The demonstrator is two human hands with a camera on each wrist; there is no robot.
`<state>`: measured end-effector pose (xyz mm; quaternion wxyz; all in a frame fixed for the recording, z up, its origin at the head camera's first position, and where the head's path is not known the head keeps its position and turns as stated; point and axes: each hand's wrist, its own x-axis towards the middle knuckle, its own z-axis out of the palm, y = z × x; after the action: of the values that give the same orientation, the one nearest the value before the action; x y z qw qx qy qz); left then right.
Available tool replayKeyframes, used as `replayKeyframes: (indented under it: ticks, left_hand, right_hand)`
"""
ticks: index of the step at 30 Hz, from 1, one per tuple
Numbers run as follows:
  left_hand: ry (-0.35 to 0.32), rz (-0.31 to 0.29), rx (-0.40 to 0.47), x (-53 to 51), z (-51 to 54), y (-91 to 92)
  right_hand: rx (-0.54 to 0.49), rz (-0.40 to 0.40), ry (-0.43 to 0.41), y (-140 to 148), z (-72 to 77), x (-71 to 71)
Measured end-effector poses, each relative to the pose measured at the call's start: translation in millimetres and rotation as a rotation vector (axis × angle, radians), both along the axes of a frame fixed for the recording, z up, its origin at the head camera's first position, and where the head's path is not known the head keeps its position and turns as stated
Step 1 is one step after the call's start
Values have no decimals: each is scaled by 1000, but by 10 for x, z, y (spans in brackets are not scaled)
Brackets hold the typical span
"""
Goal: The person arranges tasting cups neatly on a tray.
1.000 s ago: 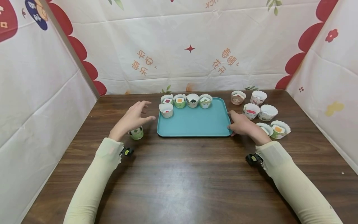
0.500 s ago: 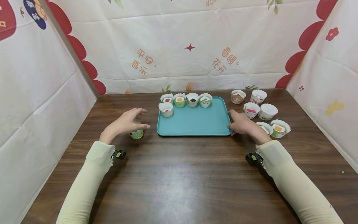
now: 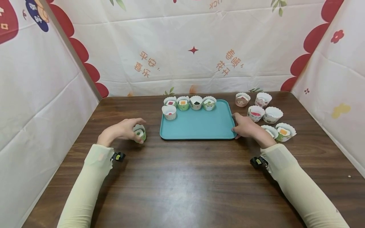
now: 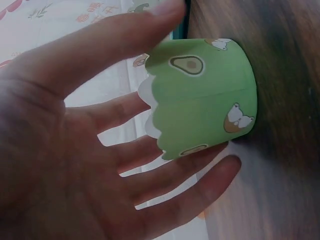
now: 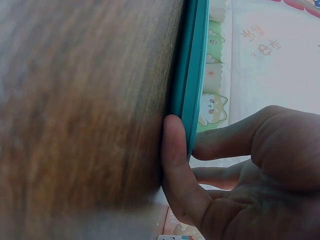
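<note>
A green paper baking cup point(image 3: 139, 132) with a white filling stands on the table left of the tray. My left hand point(image 3: 122, 130) is around it, thumb toward me and fingers on the far side. Seen from the left wrist, the cup point(image 4: 205, 95) has avocado and bear prints, and the fingers spread beside it fairly straight; a firm hold does not show. My right hand point(image 3: 244, 125) pinches the right edge of the blue-green tray point(image 3: 199, 126). In the right wrist view the tray's rim point(image 5: 191, 75) lies between thumb and fingers.
Several filled paper cups, one of them a white cup point(image 3: 169, 112), stand at the tray's back left. More cups, including an orange-topped cup point(image 3: 285, 131), cluster right of my right hand. A printed white cloth point(image 3: 176, 38) rises behind the brown table point(image 3: 182, 177).
My left hand has come back from beside the tray, moving left and toward me, and lowered around the green cup. The right hand stays at the tray's edge.
</note>
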<state>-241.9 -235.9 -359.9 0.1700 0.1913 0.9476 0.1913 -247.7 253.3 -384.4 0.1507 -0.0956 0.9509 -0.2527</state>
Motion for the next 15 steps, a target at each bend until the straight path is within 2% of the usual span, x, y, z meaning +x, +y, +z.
replayKeyframes:
  ticks: [10, 15]
  left_hand:
    - [-11, 27, -54, -9, 13, 1]
    - [-13, 20, -64, -14, 11, -1]
  right_hand:
    - [-6, -6, -2, -4, -5, 5]
    - [-5, -8, -8, -9, -9, 7]
